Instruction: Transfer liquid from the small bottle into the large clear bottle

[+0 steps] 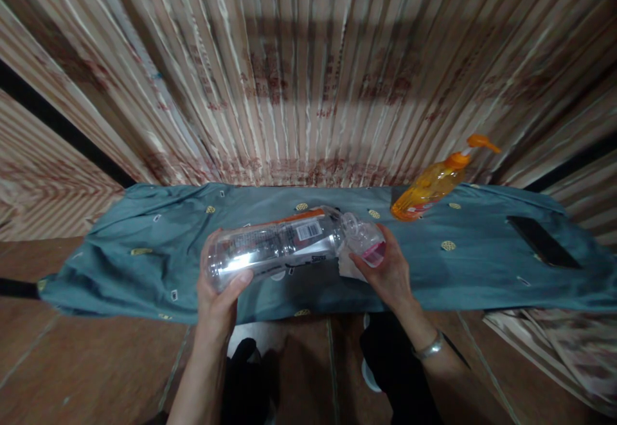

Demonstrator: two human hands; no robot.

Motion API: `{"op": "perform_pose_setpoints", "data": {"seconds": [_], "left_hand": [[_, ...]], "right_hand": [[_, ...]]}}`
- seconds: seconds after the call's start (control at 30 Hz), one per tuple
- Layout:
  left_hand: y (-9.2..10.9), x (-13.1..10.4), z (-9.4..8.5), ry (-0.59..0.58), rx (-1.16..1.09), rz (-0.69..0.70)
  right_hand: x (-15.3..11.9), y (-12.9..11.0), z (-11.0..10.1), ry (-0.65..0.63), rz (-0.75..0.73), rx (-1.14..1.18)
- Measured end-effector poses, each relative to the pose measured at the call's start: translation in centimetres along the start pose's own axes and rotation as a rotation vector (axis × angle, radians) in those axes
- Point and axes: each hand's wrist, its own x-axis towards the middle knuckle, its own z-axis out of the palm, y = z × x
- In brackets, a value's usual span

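Note:
A large clear plastic bottle (274,245) with an orange-edged label and barcode lies tilted sideways above the cloth, its neck to the right. My left hand (219,277) is wrapped round its base, thumb on the near side. In my right hand (390,271) is a small clear cup (366,245) with pink at its end, held at the bottle's neck. Whether the bottle's mouth touches the cup is hard to tell. A whitish piece (349,265), perhaps paper or tissue, shows under the cup beside my right fingers.
Behind my right hand, an orange pump bottle (429,187) stands on the teal patterned cloth (448,277). A dark phone (542,242) lies at the right. Pleated striped curtains (299,90) hang behind. My legs and the tiled floor (303,367) show below.

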Motion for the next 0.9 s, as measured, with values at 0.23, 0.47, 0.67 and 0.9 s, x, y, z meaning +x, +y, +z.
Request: {"op": "perform_pose_setpoints", "data": {"seconds": [0.23,0.47,0.67,0.9], "left_hand": [[0.2,0.0,0.2,-0.027,-0.023,-0.001],[-0.1,0.3,0.0,-0.032,-0.027,0.010],[-0.5,0.2,0.0,-0.009,-0.026,0.015],[-0.9,0.3,-0.3,-0.004,-0.006,0.025]], "right_hand": [[0.0,-0.1,0.1,0.028,0.001,-0.002],[0.1,-0.1,-0.2,0.000,0.032,0.025],[0.6,-0.3,-0.3,-0.008,0.041,0.057],[1.0,-0.2,0.2,-0.012,0.044,0.077]]}}
